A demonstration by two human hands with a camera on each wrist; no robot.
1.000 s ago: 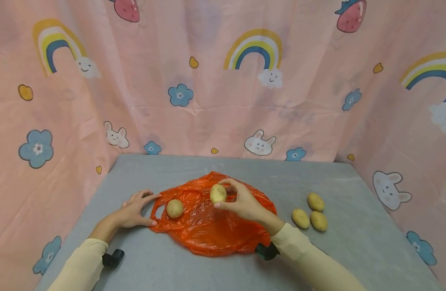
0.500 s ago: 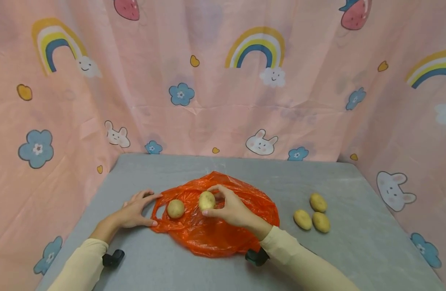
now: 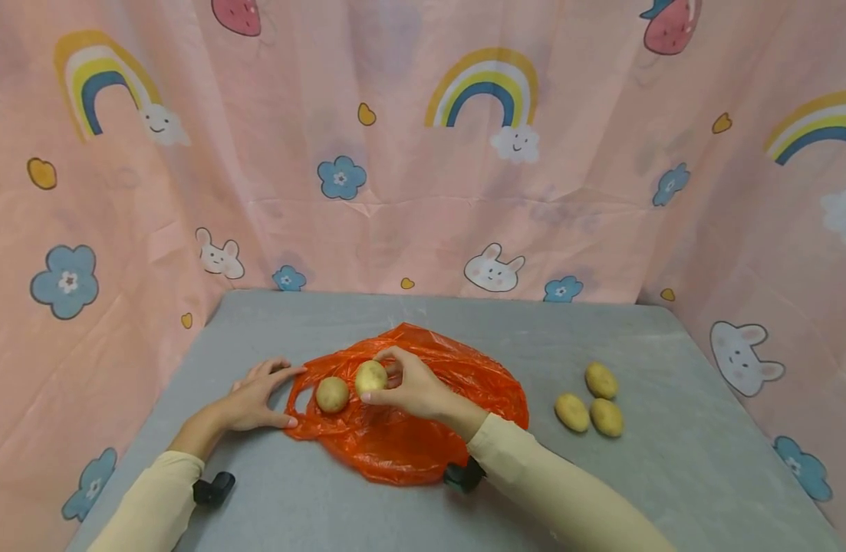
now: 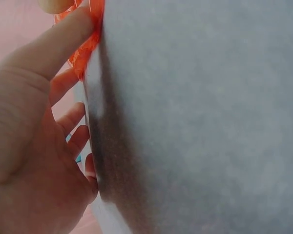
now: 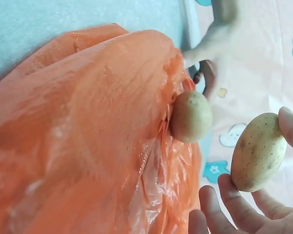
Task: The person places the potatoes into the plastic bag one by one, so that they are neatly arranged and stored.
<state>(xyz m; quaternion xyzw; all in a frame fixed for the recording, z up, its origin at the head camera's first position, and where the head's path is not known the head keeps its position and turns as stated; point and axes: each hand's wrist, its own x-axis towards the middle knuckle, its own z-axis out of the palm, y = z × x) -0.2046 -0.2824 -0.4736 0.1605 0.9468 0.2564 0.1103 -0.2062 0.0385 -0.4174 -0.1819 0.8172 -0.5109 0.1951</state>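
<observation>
An orange plastic bag (image 3: 409, 448) lies flat on the table, its handle end to the left. My right hand (image 3: 417, 389) pinches a potato (image 5: 259, 152) between thumb and fingers over the left part of the bag. Another potato (image 3: 332, 395) rests on the bag near the handle, just left of the held one. With spread fingers, my left hand (image 3: 253, 399) rests on the table at the handle end. Its thumb and a fingertip touch the bag's edge, and in the left wrist view the thumb (image 4: 53, 48) lies against the orange plastic (image 4: 83, 53).
To the right of the bag, three potatoes (image 3: 572, 412) lie close together on the grey table (image 3: 657, 460). A pink printed curtain (image 3: 409, 169) hangs behind the table and along both sides.
My right hand has carried the potato leftward over the bag, up close to the potato lying there. My left hand stays in place at the handle end.
</observation>
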